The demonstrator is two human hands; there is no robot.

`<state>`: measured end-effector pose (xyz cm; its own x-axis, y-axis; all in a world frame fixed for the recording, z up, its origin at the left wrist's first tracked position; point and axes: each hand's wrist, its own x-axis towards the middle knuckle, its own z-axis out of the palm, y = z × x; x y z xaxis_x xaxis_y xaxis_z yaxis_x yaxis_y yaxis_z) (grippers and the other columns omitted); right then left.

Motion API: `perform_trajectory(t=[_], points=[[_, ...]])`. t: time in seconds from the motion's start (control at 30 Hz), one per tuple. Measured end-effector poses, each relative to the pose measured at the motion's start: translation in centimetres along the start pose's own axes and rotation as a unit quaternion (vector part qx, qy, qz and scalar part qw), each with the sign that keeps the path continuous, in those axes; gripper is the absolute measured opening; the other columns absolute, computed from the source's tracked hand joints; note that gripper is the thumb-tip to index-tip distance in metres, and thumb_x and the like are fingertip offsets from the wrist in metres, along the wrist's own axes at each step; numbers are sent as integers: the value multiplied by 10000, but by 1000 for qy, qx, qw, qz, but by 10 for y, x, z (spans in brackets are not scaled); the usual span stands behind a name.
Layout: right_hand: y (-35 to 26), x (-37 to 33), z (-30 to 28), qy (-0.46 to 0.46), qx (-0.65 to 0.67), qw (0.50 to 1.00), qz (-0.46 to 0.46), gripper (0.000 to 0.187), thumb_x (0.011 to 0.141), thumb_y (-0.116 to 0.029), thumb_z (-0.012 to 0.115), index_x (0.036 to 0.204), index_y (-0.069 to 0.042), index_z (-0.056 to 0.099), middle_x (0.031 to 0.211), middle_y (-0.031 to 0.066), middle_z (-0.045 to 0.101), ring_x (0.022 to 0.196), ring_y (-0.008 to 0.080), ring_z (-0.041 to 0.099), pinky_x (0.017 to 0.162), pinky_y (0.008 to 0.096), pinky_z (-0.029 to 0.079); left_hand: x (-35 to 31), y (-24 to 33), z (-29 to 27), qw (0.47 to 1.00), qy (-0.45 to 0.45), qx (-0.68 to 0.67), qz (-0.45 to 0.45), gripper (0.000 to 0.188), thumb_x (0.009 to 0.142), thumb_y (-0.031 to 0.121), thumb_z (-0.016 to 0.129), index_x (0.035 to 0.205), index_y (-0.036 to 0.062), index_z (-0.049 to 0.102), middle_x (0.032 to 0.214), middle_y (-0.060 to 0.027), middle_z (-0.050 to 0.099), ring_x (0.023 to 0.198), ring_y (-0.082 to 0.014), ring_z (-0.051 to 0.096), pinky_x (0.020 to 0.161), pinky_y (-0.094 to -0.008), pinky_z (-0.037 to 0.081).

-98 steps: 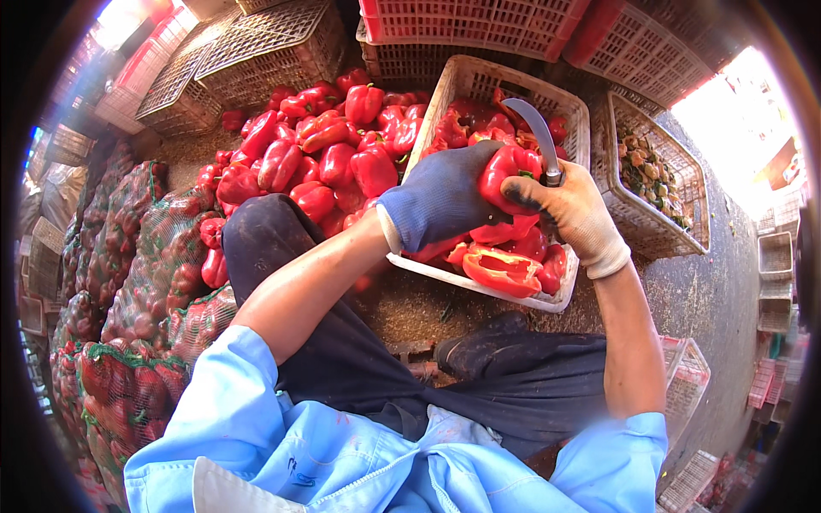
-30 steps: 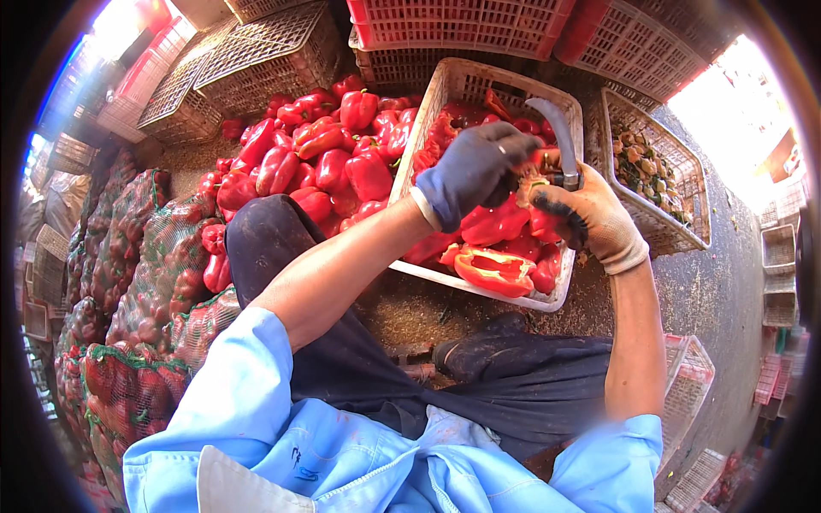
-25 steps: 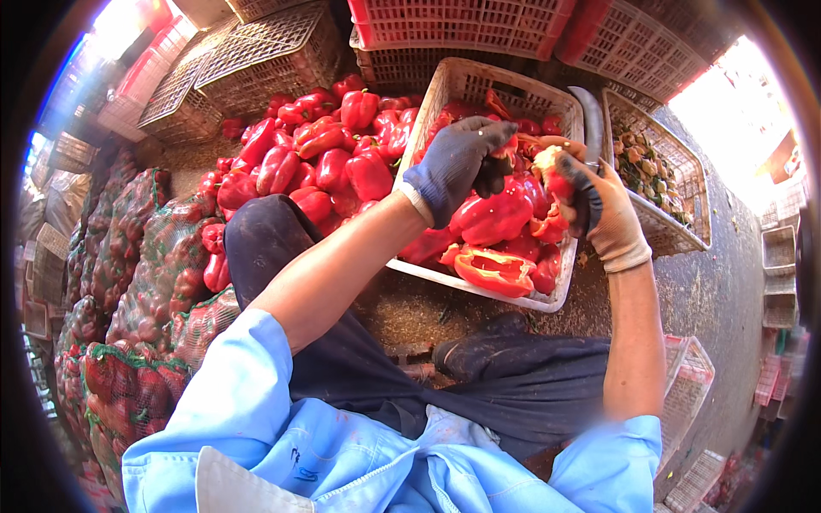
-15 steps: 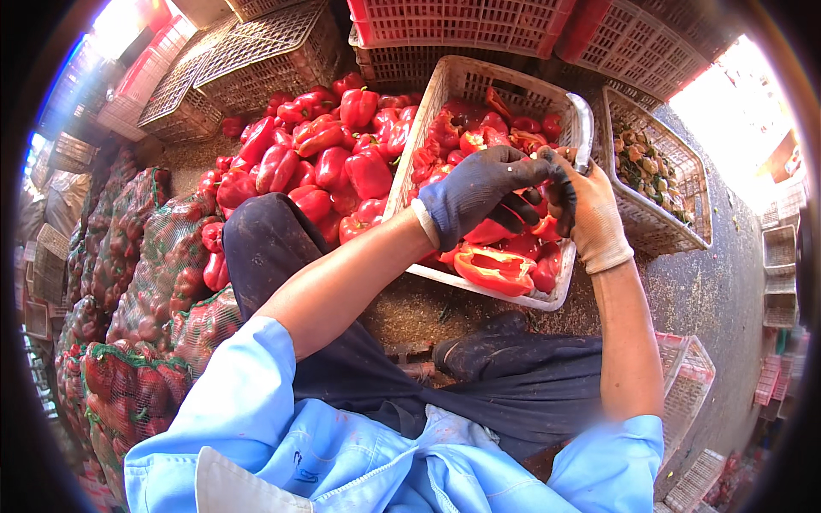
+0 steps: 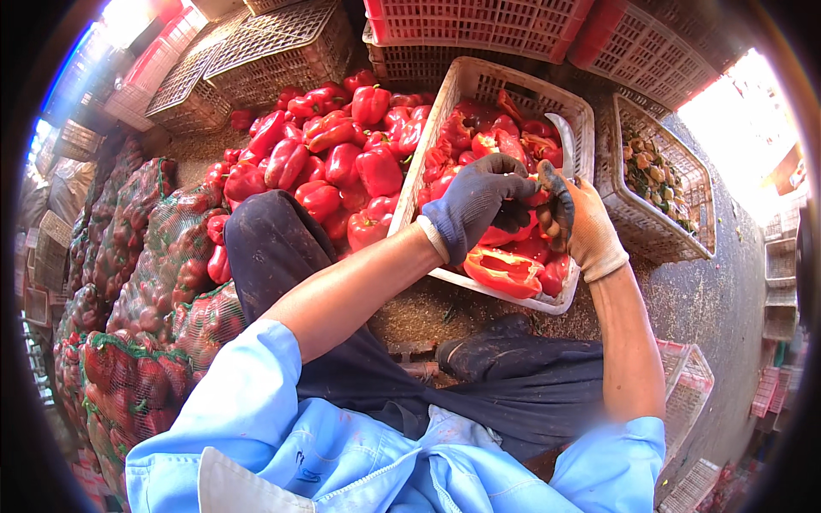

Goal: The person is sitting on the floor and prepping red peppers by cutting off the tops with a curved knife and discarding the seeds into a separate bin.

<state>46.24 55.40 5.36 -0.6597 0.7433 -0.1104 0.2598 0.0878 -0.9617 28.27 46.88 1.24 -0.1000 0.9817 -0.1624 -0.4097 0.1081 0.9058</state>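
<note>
Over a white plastic crate [image 5: 422,156] of cut red peppers, my two gloved hands come together at a small piece of red bell pepper [image 5: 540,196]. My left hand [image 5: 486,203], in a dark blue glove, pinches that piece. Closed around a knife is my right hand [image 5: 590,224], in an orange and white glove with blackened fingertips. The knife's curved pale blade [image 5: 565,139] points away from me above the fingers; its handle is hidden in the glove. Below the hands, a pepper half [image 5: 503,272] lies in the crate with its pale inside showing.
Whole red peppers [image 5: 342,162] are heaped left of the crate. Mesh sacks of peppers [image 5: 162,256] stand farther left. A second crate [image 5: 663,231] at right holds pepper cores and stems [image 5: 657,181]. Stacked crates [image 5: 479,26] line the far side.
The knife blade has tipped lower and left, closer to the crate's contents. The pepper piece shows more clearly between my hands. The whole view has shifted slightly.
</note>
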Motion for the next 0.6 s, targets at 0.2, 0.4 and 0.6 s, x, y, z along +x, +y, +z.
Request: perform_trajectory(t=[0.2, 0.4, 0.6], points=[[-19, -3, 14, -16, -7, 999, 49, 493, 988, -660, 696, 959, -169, 666, 618, 10, 629, 441, 90, 552, 370, 247, 338, -5, -3, -9, 1000, 8, -20, 8, 204, 976, 122, 753, 1129, 61, 632, 884, -65, 715, 684, -173, 707, 619, -322, 602], [-40, 0, 26, 33, 248, 930, 270, 514, 983, -703, 665, 915, -194, 673, 618, -4, 629, 434, 101, 538, 364, 256, 312, -21, 22, -7, 998, -1, -21, 52, 201, 951, 91, 765, 1102, 55, 637, 859, -51, 705, 661, -145, 673, 607, -299, 564], [-23, 1, 25, 3, 177, 968, 178, 562, 961, -759, 646, 902, -200, 666, 622, -52, 601, 467, 90, 525, 394, 251, 301, -21, 13, -20, 993, 0, 58, 101, 230, 911, 81, 782, 1103, 38, 663, 821, -35, 677, 657, -109, 629, 604, -267, 511]])
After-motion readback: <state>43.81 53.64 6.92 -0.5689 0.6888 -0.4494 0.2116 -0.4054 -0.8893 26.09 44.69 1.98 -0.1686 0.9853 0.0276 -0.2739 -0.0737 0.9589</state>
